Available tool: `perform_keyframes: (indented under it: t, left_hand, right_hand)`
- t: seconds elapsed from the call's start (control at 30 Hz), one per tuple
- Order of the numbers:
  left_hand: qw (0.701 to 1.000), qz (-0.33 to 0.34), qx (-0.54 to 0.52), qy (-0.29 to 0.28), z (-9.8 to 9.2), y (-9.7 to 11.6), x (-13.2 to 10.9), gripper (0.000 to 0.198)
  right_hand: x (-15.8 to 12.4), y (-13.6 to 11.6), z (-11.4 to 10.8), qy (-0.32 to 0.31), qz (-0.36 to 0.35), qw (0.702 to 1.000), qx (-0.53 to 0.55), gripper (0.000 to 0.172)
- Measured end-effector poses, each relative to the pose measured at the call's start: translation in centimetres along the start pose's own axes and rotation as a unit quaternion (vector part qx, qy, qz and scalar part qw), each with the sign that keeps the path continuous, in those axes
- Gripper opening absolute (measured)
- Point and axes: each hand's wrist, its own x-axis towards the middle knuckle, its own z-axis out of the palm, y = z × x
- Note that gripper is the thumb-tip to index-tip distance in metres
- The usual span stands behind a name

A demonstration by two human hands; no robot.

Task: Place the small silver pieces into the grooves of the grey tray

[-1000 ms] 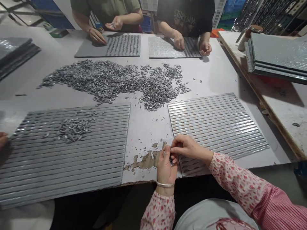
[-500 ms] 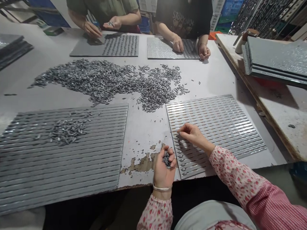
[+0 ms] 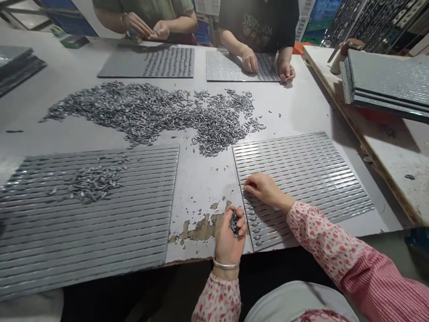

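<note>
My left hand, palm up with curled fingers, cups a clump of small grey spindle-shaped pieces near the table's front edge. At the left edge of a ridged grey board, my right hand is closed in a pinch. Its fingertips are down at the board, and whatever they hold is hidden. Below that hand, a column of single grey pieces lies along the board's left side, one per strip.
A big heap of grey pieces covers the table's middle. Another ridged board at left carries a small pile. Two co-workers' hands are at boards across the table. Stacked boards stand at right.
My right hand has shifted slightly left and down along the board's edge. My left hand has barely moved. One co-worker's hands have come together above their board.
</note>
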Motion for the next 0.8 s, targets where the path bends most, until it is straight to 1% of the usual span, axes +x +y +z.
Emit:
perform_keyframes:
  t: [0.07,0.13,0.27,0.33,0.4,0.43,0.5,0.57,0.67,0.73,0.8]
  left_hand:
    - [1.000,-0.004,-0.008,0.001,0.0,0.0,0.0,0.003]
    - [1.000,-0.005,-0.016,0.014,0.0,0.1,0.0,0.003]
    - [0.996,-0.013,-0.016,0.087,0.3,0.3,-0.2,0.011]
    - [0.994,-0.013,-0.018,0.106,0.5,0.4,-0.2,0.016]
    - [0.995,-0.007,-0.023,0.102,0.7,0.4,-0.1,0.019]
    - [0.995,-0.001,-0.025,0.096,0.8,0.3,0.0,0.020]
    - [0.996,0.012,-0.028,0.083,0.8,0.2,0.2,0.021]
    - [0.997,0.024,-0.030,0.063,0.6,0.0,0.4,0.022]
    - [0.998,0.028,-0.035,0.044,0.4,0.0,0.6,0.024]
    - [0.998,0.019,-0.041,0.043,0.4,0.1,0.5,0.025]
    - [0.998,0.010,-0.045,0.050,0.6,0.3,0.3,0.025]
  right_hand:
    - [0.1,0.2,0.5,0.008,-0.008,0.999,-0.039,0.009]
    - [0.0,0.4,1.0,0.015,0.000,0.998,-0.064,0.013]
    - [-0.3,0.5,1.4,0.046,0.033,0.994,-0.088,0.016]
    - [-0.6,0.1,1.1,0.073,0.042,0.994,-0.068,0.014]
    - [-0.9,-0.8,0.5,0.080,0.019,0.997,-0.014,0.012]
    - [-1.1,-1.3,0.1,0.067,-0.007,0.998,0.016,0.011]
    - [-1.4,-2.5,-0.5,0.013,-0.074,0.996,0.047,0.011]
    - [-1.6,-3.5,-0.8,-0.032,-0.113,0.993,0.013,0.012]
    - [-1.6,-4.1,-0.5,-0.048,-0.116,0.990,-0.063,0.006]
    - [-1.5,-4.0,-0.2,-0.054,-0.126,0.987,-0.078,0.001]
    - [-1.5,-3.7,-0.1,-0.057,-0.141,0.986,-0.069,0.005]
